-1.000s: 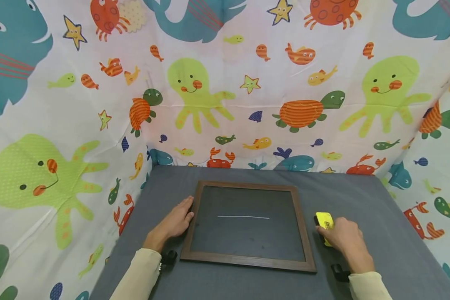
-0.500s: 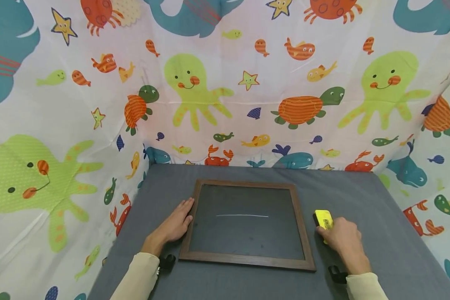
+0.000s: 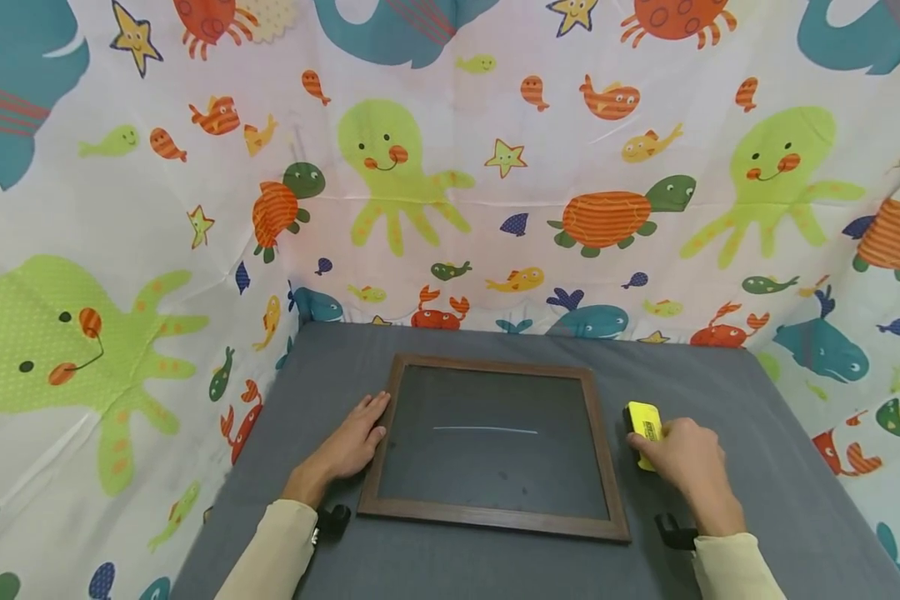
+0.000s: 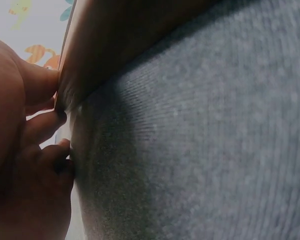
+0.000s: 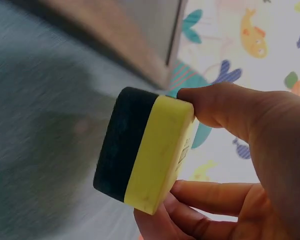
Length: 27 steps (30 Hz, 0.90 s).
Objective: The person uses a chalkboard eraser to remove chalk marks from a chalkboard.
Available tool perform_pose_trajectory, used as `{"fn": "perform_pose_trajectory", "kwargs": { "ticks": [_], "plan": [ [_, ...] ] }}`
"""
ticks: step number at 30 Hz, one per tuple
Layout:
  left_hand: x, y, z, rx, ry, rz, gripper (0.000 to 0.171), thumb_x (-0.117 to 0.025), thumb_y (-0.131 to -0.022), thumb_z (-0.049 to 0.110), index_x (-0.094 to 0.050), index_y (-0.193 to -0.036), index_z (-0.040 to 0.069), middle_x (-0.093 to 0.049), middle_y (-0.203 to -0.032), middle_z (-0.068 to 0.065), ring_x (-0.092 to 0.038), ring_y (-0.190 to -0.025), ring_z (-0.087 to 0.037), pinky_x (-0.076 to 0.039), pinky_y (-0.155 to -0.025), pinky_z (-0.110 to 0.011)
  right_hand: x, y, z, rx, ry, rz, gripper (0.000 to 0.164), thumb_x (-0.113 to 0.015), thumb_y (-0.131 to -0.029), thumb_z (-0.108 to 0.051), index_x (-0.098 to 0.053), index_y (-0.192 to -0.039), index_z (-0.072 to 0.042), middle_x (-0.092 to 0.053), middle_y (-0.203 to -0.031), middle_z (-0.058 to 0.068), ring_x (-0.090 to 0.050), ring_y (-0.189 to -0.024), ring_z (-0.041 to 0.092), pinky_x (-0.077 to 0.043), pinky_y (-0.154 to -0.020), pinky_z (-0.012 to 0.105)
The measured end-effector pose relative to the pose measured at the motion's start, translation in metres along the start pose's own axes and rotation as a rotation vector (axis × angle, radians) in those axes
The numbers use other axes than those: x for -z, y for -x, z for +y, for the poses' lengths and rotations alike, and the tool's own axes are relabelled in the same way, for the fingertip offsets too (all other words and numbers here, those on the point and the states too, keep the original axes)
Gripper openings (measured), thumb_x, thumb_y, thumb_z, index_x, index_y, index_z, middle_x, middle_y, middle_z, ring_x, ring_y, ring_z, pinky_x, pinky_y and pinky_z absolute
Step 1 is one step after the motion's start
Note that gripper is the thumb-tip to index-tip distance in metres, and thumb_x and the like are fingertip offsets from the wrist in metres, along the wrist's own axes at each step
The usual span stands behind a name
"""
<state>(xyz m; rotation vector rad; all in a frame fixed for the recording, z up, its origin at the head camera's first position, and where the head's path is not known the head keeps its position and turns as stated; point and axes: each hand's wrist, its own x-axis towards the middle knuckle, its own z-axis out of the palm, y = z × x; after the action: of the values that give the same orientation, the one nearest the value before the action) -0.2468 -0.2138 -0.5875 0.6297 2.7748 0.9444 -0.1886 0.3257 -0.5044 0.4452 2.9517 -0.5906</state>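
A chalkboard (image 3: pixel 487 475) in a brown wooden frame lies on the grey cloth, with one thin white line (image 3: pixel 486 430) across its middle. My left hand (image 3: pixel 348 442) touches the left side of the frame, fingers fairly straight; the left wrist view shows the fingertips against the frame's edge (image 4: pixel 105 45). Right of the board, my right hand (image 3: pixel 690 462) holds a yellow and black board eraser (image 3: pixel 643 423) between thumb and fingers. In the right wrist view the eraser (image 5: pixel 155 150) appears raised off the cloth, its black felt side facing the cloth.
A grey cloth (image 3: pixel 420 562) covers the table. White curtains (image 3: pixel 450 225) printed with sea animals hang behind it and on both sides. A small black device (image 3: pixel 333 522) is strapped at the left wrist, another (image 3: pixel 673 532) at the right.
My right hand has shifted the eraser slightly away from me and appears to have lifted it from the cloth. The left hand and the chalkboard stay in place; the head view has shifted a little.
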Motion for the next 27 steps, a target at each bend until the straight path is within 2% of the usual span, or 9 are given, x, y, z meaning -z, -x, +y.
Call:
{"fn": "perform_pose_trajectory", "kwargs": {
  "ticks": [2, 9, 18, 27],
  "plan": [
    [0.001, -0.001, -0.001, -0.002, -0.004, 0.005, 0.062, -0.049, -0.116, 0.007, -0.025, -0.172, -0.003, -0.024, -0.18, -0.022, -0.015, -0.168, -0.049, -0.02, -0.134, -0.068, 0.003, -0.001, -0.009, 0.007, -0.008, 0.005, 0.075, -0.077, -0.095, -0.053, -0.069, -0.119, 0.017, -0.065, -0.087, 0.021, -0.06, -0.077, 0.033, -0.047, -0.059, 0.037],
    [-0.001, -0.001, -0.004, 0.018, -0.014, 0.003, 0.063, -0.049, -0.116, 0.009, -0.024, -0.173, -0.001, -0.024, -0.181, -0.021, -0.016, -0.168, -0.049, -0.021, -0.133, -0.068, 0.001, -0.005, -0.039, 0.041, -0.037, -0.009, 0.066, -0.076, -0.095, -0.051, -0.069, -0.109, 0.013, -0.064, -0.087, 0.02, -0.06, -0.079, 0.034, -0.048, -0.062, 0.039],
    [-0.003, 0.0, -0.004, 0.027, -0.004, 0.012, 0.063, -0.049, -0.116, 0.011, -0.025, -0.173, 0.0, -0.025, -0.181, -0.019, -0.016, -0.169, -0.046, -0.02, -0.135, -0.066, -0.03, 0.002, -0.079, 0.074, -0.066, -0.02, 0.06, -0.08, -0.093, -0.049, -0.07, -0.106, 0.009, -0.066, -0.086, 0.017, -0.062, -0.077, 0.03, -0.052, -0.061, 0.037],
    [-0.002, 0.001, 0.0, 0.025, 0.002, 0.026, 0.062, -0.049, -0.116, 0.009, -0.026, -0.173, -0.001, -0.027, -0.181, -0.02, -0.016, -0.169, -0.047, -0.021, -0.134, -0.067, -0.055, 0.007, -0.114, 0.171, 0.0, 0.018, 0.058, -0.084, -0.09, -0.046, -0.069, -0.104, 0.009, -0.066, -0.083, 0.014, -0.062, -0.073, 0.028, -0.055, -0.066, 0.043]
  ]
}}
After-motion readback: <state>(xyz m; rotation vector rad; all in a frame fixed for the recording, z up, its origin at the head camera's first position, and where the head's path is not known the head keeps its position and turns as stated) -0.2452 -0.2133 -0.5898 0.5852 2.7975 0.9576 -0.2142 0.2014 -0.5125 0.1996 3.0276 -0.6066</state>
